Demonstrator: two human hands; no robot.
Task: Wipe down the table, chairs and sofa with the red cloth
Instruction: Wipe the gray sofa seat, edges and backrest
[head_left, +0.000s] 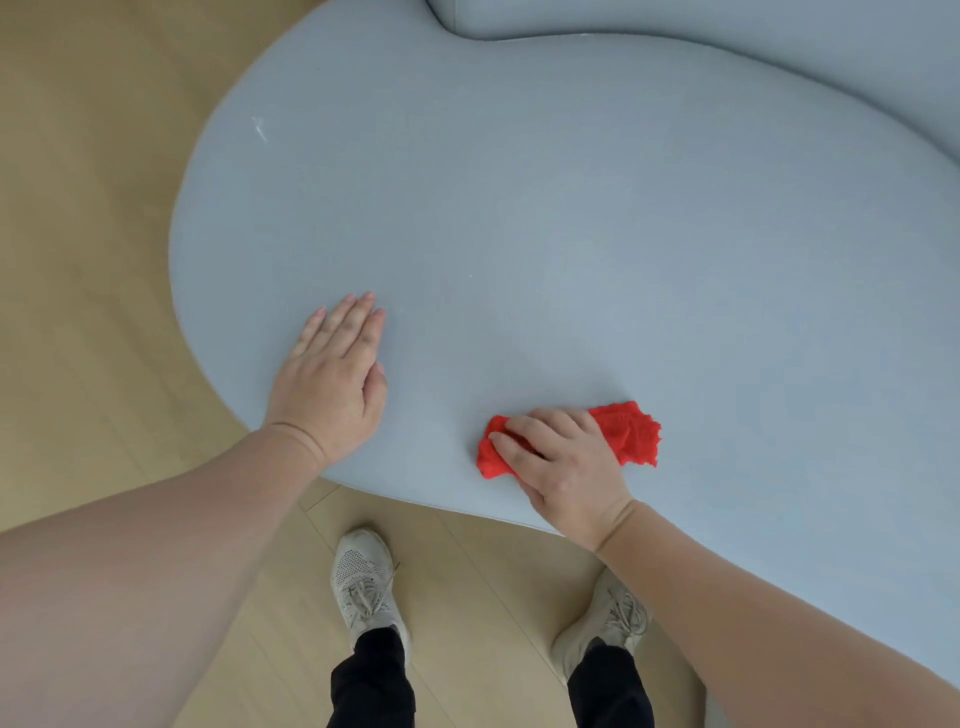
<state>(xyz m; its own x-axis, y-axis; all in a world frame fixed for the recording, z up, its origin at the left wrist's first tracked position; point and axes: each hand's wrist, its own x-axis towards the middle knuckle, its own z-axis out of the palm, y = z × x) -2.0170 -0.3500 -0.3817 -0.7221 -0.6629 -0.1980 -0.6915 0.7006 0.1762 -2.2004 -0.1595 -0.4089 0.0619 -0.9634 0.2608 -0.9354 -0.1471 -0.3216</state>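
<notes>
Forearms (156, 571) are outstretched. Left grip (332, 379) is laid flat on the sofa (571, 234); red cloth (631, 434) is clutched in the curled right grip (563, 462).

Pale grey-blue sofa (519, 234), plain fabric, w/ white scuff (260, 129) nr its left edge. Bright red cloth (631, 431) on sofa. Below sofa: light tan plank floor (78, 208), off-white mesh sneakers (363, 577), black trousers (374, 680).
</notes>
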